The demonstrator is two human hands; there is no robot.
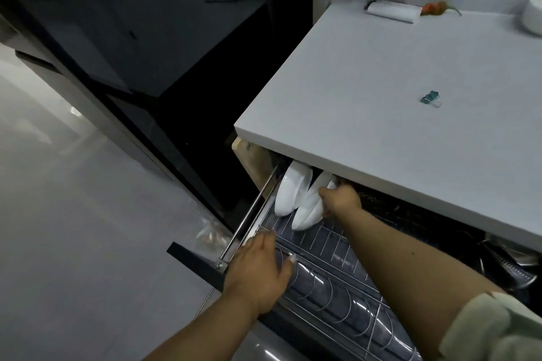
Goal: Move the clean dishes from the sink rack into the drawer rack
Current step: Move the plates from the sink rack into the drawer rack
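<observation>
Right hand (340,198) gripped white dish (311,208), seating it upright beside stacked dishes (291,190) at twelve o'clock of drawer rack (337,281). Left hand (258,269), fingers relaxed, rested at nine o'clock edge, probably steadying drawer.

White table (396,102): small teal clip (430,98) mid-surface; white roll (393,11) at back edge, orange-red chilli (437,8) just beside it; white round dish (532,13) far right. Grey glossy floor (73,199). Dark cabinet (132,38) opposite.

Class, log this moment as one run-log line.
step: racking dish | right hand: grips white dish in drawer rack | left hand: rests open on rack | second dish: racked beside
</observation>
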